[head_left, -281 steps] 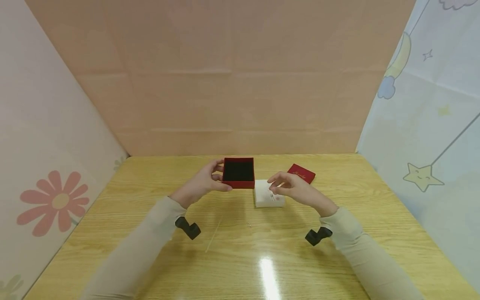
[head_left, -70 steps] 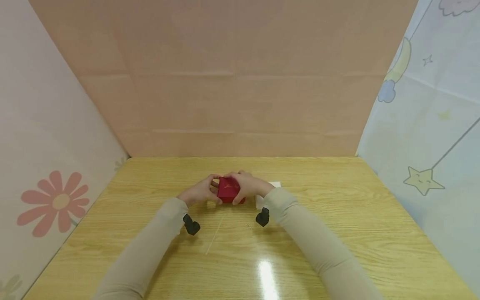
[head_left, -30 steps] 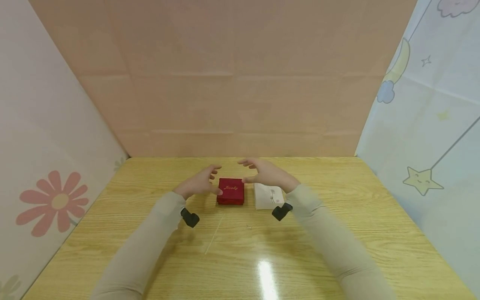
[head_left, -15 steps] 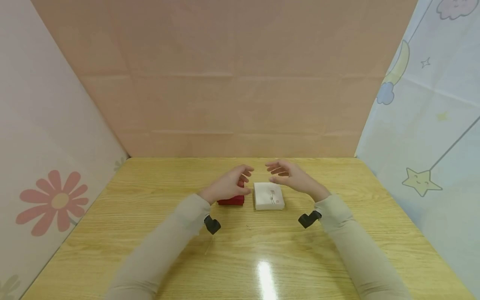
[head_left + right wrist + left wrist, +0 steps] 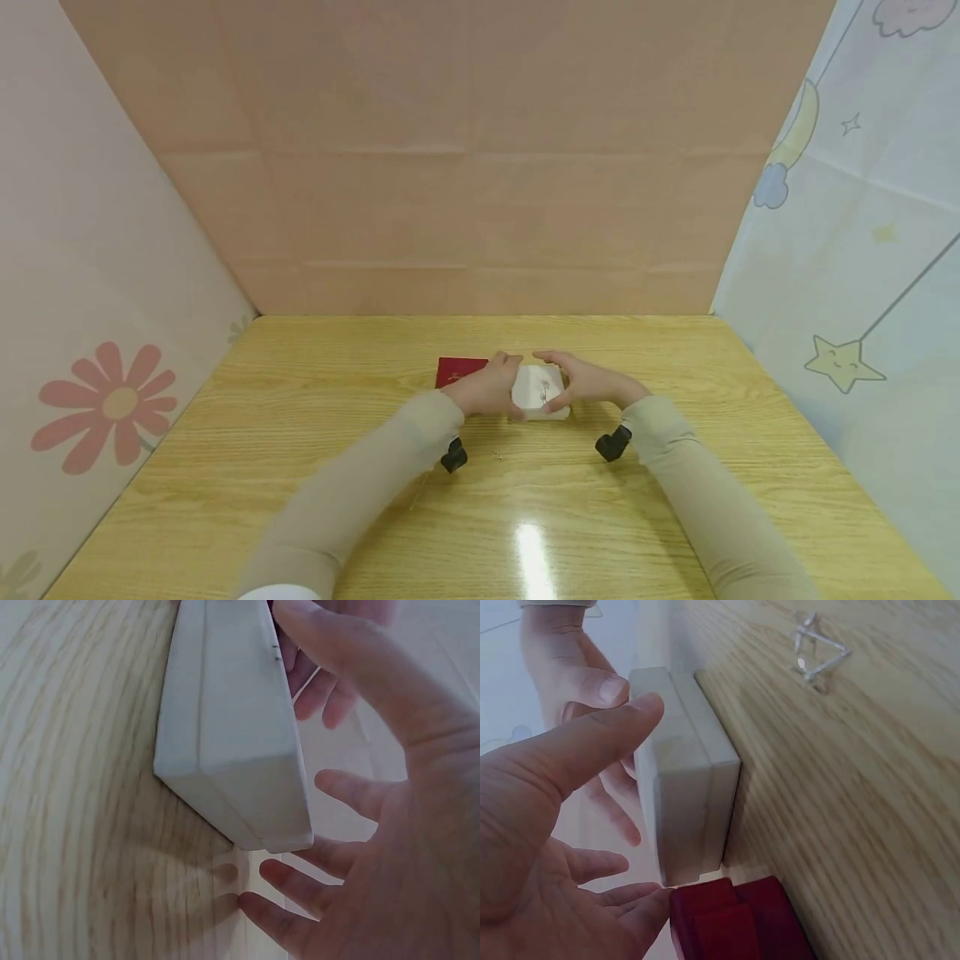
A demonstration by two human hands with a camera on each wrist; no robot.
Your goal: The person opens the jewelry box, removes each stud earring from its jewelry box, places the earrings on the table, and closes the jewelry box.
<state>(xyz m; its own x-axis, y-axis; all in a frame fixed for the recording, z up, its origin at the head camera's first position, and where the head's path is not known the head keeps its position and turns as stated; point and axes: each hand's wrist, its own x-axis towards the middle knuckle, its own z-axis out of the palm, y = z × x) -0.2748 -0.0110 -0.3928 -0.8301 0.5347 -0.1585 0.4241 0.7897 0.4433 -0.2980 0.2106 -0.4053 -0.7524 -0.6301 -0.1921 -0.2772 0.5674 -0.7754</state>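
A square white lidded box [image 5: 536, 387] with a small flower-like print lies on the table between both hands. My left hand [image 5: 491, 387] is at its left side; in the left wrist view the thumb reaches over the box's upper edge, and whether it touches is unclear. On the other side, my right hand [image 5: 588, 383] has its thumb over the top and its fingers spread beyond the far corner. Neither hand visibly grips the box. Partly behind the left hand sits a closed red jewelry box [image 5: 457, 368] with gold lettering, seen also at the bottom of the left wrist view.
A tiny silvery piece [image 5: 497, 455], perhaps jewelry, lies on the wooden table [image 5: 337, 358] in front of the boxes. A thin pale line [image 5: 420, 490] shows near the left forearm. Fabric walls stand behind and at both sides.
Earlier the red box was open in the left hand, its lid on the table; now it stands closed. Both hands have let go of it and moved right, then lowered around the white box.
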